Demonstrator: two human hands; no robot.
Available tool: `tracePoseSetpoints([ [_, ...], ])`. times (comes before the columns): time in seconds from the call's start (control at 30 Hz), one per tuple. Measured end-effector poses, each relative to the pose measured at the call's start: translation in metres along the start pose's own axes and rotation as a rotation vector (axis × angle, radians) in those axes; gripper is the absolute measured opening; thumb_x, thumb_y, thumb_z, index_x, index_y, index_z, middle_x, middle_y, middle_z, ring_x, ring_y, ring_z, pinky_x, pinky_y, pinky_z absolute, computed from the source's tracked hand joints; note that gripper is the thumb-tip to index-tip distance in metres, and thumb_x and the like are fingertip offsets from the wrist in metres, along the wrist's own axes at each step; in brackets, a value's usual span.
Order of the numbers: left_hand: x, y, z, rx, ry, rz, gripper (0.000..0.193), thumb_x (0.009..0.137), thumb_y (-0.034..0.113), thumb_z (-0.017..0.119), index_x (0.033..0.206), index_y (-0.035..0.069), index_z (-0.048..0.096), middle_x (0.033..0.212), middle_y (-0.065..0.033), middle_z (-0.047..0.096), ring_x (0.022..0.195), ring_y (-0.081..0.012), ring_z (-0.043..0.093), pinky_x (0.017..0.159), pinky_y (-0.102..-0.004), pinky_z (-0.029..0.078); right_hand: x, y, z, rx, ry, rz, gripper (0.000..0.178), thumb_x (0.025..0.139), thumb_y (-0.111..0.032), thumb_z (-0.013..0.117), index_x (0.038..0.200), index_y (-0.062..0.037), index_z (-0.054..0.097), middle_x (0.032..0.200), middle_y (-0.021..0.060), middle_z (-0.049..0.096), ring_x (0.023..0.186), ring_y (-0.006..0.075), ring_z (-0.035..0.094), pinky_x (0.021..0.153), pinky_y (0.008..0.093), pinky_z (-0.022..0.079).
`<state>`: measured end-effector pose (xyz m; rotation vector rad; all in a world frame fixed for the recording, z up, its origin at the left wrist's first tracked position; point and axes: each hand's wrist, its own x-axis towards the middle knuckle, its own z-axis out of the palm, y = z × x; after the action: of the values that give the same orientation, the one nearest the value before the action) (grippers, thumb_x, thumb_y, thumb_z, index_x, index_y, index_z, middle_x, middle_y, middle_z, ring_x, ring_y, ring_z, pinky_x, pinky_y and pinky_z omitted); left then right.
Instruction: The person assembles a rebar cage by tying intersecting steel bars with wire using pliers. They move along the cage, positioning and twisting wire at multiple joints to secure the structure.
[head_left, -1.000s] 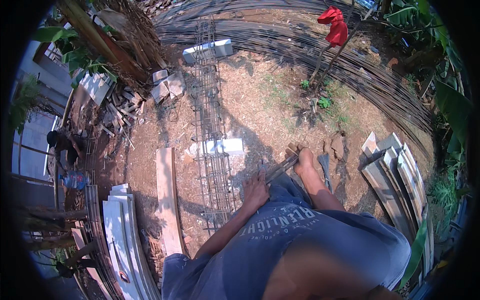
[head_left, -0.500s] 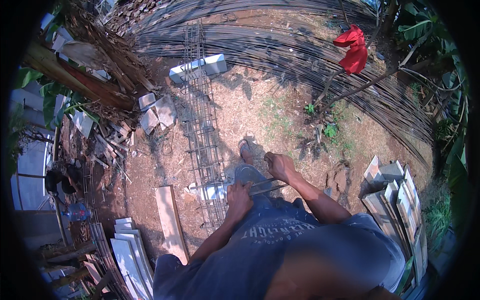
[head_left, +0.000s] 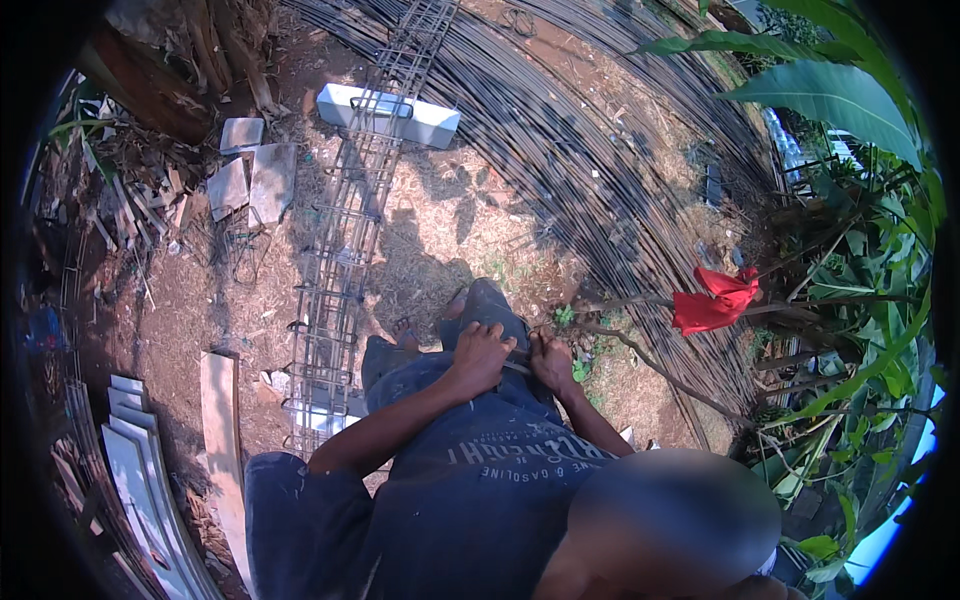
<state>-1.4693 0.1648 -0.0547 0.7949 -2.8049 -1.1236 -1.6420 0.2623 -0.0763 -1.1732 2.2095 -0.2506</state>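
My left hand [head_left: 483,357] is closed, its fingers curled around one end of a thin dark metal piece [head_left: 517,366]. Close beside it, my right hand [head_left: 551,361] is closed at the other end. Only a short stretch shows between the two fists, so I cannot tell its exact kind. Both hands are low in front of my dark printed shirt [head_left: 440,430], above my bent leg. Left of them lies a long cage of steel rebar [head_left: 335,255] with stirrups, apart from my hands.
A white block [head_left: 430,122] lies under the cage's far part. Long rebar rods [head_left: 570,190] sweep across the back and right. A red cloth [head_left: 712,298] hangs on a branch at the right. Planks [head_left: 222,430] and pale boards [head_left: 140,470] lie at the lower left.
My hands have come closer together, the right one down from its raised place. My body and view have turned, so the cage now stands farther left and the red cloth lower.
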Motion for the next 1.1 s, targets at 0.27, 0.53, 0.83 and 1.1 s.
tracePoseSetpoints([
  [0.27,0.189,-0.088,-0.052,0.019,0.128,0.012,0.037,0.064,0.009,0.066,0.101,0.006,0.064,0.092,-0.0117,0.059,0.098,-0.0273,0.058,0.096,-0.0431,0.038,0.22,0.014,-0.045,0.297,-0.11,-0.151,0.023,0.094,-0.02,0.044,0.093,0.0003,0.056,0.08,0.0217,0.06,0.077,0.0362,0.06,0.07,0.0415,0.045],
  [0.53,0.393,-0.107,-0.151,0.006,0.375,-0.051,0.032,0.074,0.01,0.057,0.105,0.005,0.062,0.098,-0.0119,0.058,0.095,-0.0272,0.056,0.093,-0.0447,0.038,0.446,-0.042,-0.21,-0.043,-0.004,-0.091,0.018,0.091,-0.015,0.047,0.094,-0.0023,0.06,0.085,0.0217,0.063,0.078,0.0384,0.062,0.07,0.0457,0.048],
  [0.83,0.597,-0.182,-0.246,0.057,0.162,0.286,0.043,0.07,0.009,0.061,0.113,0.009,0.057,0.105,-0.01,0.057,0.103,-0.0254,0.056,0.097,-0.0455,0.037,0.652,-0.087,-0.321,0.15,0.246,-0.082,0.016,0.088,-0.013,0.051,0.099,-0.0096,0.062,0.081,0.0151,0.066,0.074,0.0368,0.064,0.067,0.0453,0.049],
  [1.1,0.8,-0.232,-0.395,0.139,-0.085,0.458,0.039,0.07,0.008,0.061,0.108,0.006,0.057,0.112,-0.0121,0.055,0.113,-0.0283,0.051,0.101,-0.0449,0.033,0.8,-0.078,-0.37,0.243,0.062,-0.103,0.032,0.091,-0.034,0.047,0.093,-0.0073,0.064,0.088,0.0199,0.066,0.086,0.0379,0.063,0.076,0.044,0.049],
])
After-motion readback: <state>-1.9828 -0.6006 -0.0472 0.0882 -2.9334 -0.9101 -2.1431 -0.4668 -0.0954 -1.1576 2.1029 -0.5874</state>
